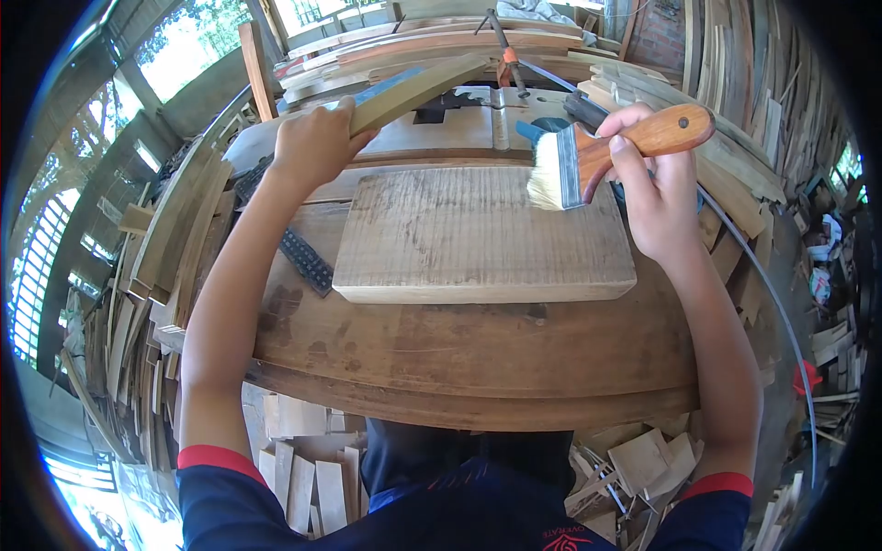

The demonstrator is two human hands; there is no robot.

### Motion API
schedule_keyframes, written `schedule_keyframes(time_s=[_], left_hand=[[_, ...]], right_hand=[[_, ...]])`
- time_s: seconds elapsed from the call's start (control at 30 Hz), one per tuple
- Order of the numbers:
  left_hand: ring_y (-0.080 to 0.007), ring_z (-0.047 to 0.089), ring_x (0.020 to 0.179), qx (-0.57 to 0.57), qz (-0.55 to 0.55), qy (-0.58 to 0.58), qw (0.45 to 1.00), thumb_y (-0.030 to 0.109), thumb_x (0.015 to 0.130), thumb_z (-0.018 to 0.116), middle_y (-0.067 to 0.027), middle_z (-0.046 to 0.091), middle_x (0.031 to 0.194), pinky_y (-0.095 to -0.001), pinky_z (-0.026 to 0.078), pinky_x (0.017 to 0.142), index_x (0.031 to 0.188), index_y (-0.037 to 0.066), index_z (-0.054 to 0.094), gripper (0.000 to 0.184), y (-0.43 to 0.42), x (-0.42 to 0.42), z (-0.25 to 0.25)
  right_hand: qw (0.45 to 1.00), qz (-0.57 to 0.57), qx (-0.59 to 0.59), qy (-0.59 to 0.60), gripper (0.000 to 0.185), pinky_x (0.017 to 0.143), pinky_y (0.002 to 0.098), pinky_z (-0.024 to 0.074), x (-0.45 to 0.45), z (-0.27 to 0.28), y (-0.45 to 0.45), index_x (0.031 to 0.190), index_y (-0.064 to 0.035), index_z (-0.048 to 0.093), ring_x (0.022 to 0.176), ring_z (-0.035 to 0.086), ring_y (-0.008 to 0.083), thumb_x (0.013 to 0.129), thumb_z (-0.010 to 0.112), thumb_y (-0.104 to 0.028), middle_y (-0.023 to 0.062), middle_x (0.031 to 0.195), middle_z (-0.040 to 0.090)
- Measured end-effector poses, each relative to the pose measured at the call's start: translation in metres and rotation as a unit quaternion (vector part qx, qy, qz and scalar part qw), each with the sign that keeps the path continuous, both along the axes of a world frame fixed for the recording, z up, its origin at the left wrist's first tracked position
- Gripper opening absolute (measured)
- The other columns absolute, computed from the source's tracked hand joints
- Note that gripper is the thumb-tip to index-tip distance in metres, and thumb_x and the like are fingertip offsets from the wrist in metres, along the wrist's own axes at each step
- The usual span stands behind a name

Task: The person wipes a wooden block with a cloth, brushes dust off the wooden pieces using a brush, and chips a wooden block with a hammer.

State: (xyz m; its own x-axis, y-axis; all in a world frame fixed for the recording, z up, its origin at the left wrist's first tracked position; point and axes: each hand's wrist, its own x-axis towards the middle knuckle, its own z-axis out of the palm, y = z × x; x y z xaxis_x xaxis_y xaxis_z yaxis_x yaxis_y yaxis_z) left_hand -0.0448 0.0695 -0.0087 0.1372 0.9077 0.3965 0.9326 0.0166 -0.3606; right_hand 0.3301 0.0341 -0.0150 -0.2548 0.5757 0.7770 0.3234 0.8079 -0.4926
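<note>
My right hand (657, 179) grips a wide paintbrush (634, 147) by its wooden handle, with the pale bristles pointing left above a thick wooden board (478, 234). Whether the bristle tips touch the board I cannot tell. The board lies flat on the wooden workbench (478, 349), its grain running front to back. At the upper left, my left hand (317, 142) is closed around the near end of a wooden strip (418, 92), which slants up to the right over the far part of the bench.
A dark patterned strip (306, 262) lies left of the board. Behind it are a clamp with an orange part (508, 57) and stacked planks (441, 41). Timber leans along both sides, and a grey hose (772, 289) curves down at right. Wood offcuts (317, 482) lie below the bench.
</note>
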Motion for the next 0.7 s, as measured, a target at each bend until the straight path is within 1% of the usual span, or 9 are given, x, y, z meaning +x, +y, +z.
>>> schedule_keyframes(time_s=[0.1, 0.2, 0.3, 0.4, 0.5, 0.6, 0.7], left_hand=[[-0.029, 0.075, 0.068, 0.026, 0.005, 0.014, 1.0, 0.053, 0.102, 0.056, -0.0112, 0.073, 0.073, -0.0405, 0.059, 0.058, 0.11, 0.007, 0.06, 0.047, -0.004, 0.009, -0.005], [-0.0335, 0.075, 0.071, 0.023, 0.023, -0.02, 0.999, 0.054, 0.101, 0.056, -0.0158, 0.073, 0.074, -0.0443, 0.059, 0.059, 0.109, 0.006, 0.057, 0.049, -0.009, 0.02, -0.009], [-0.0323, 0.074, 0.065, 0.03, 0.036, -0.011, 0.999, 0.053, 0.102, 0.054, -0.013, 0.072, 0.071, -0.043, 0.058, 0.054, 0.111, 0.008, 0.057, 0.047, -0.01, 0.028, -0.013], [-0.0317, 0.074, 0.064, 0.032, 0.022, -0.016, 0.999, 0.053, 0.103, 0.053, -0.0127, 0.072, 0.07, -0.0429, 0.058, 0.053, 0.114, 0.008, 0.057, 0.046, -0.009, 0.024, -0.015], [-0.0314, 0.074, 0.064, 0.041, 0.018, -0.013, 0.999, 0.053, 0.103, 0.053, -0.0122, 0.072, 0.07, -0.043, 0.058, 0.053, 0.115, 0.008, 0.058, 0.046, -0.008, 0.022, -0.015], [-0.0313, 0.074, 0.065, 0.038, 0.039, -0.009, 0.998, 0.054, 0.102, 0.055, -0.0123, 0.072, 0.07, -0.0428, 0.059, 0.054, 0.114, 0.007, 0.06, 0.048, -0.011, 0.029, -0.014], [-0.031, 0.074, 0.065, 0.054, 0.028, -0.014, 0.998, 0.054, 0.101, 0.056, -0.0123, 0.071, 0.069, -0.0424, 0.059, 0.054, 0.112, 0.008, 0.062, 0.048, -0.007, 0.024, -0.02]], right_hand=[[1.0, 0.001, 0.015, 0.007, 0.009, 0.058, 0.0259, 0.0449, 0.0, -0.001, 0.002, 0.097, 0.0009, 0.065, 0.065, 0.059, 0.0094, 0.095, 0.057, -0.003, 0.0064, 0.079, 0.065], [1.0, 0.004, 0.02, 0.01, 0.009, 0.059, 0.026, 0.0453, -0.002, -0.002, 0.001, 0.098, 0.0008, 0.065, 0.066, 0.06, 0.0096, 0.095, 0.058, -0.003, 0.0062, 0.079, 0.065], [1.0, -0.005, 0.013, -0.003, 0.009, 0.06, 0.0262, 0.0467, -0.003, -0.001, -0.001, 0.099, 0.0009, 0.065, 0.067, 0.06, 0.0096, 0.095, 0.058, -0.003, 0.0062, 0.081, 0.065], [1.0, 0.007, 0.009, 0.014, 0.008, 0.061, 0.026, 0.048, -0.004, -0.003, 0.001, 0.099, 0.0014, 0.065, 0.068, 0.06, 0.0095, 0.096, 0.058, -0.003, 0.0063, 0.084, 0.066], [1.0, 0.0, 0.02, -0.004, 0.008, 0.064, 0.0257, 0.05, -0.003, -0.003, 0.002, 0.099, 0.0018, 0.065, 0.07, 0.062, 0.0094, 0.096, 0.058, -0.002, 0.0065, 0.087, 0.066], [1.0, 0.007, 0.009, 0.01, 0.008, 0.066, 0.026, 0.0519, -0.005, -0.004, 0.002, 0.099, 0.002, 0.064, 0.072, 0.064, 0.0098, 0.096, 0.058, -0.003, 0.0071, 0.088, 0.066], [1.0, 0.011, 0.008, 0.015, 0.009, 0.068, 0.0262, 0.0531, -0.004, -0.004, 0.003, 0.1, 0.0021, 0.064, 0.074, 0.065, 0.01, 0.097, 0.058, -0.003, 0.0074, 0.088, 0.066]])
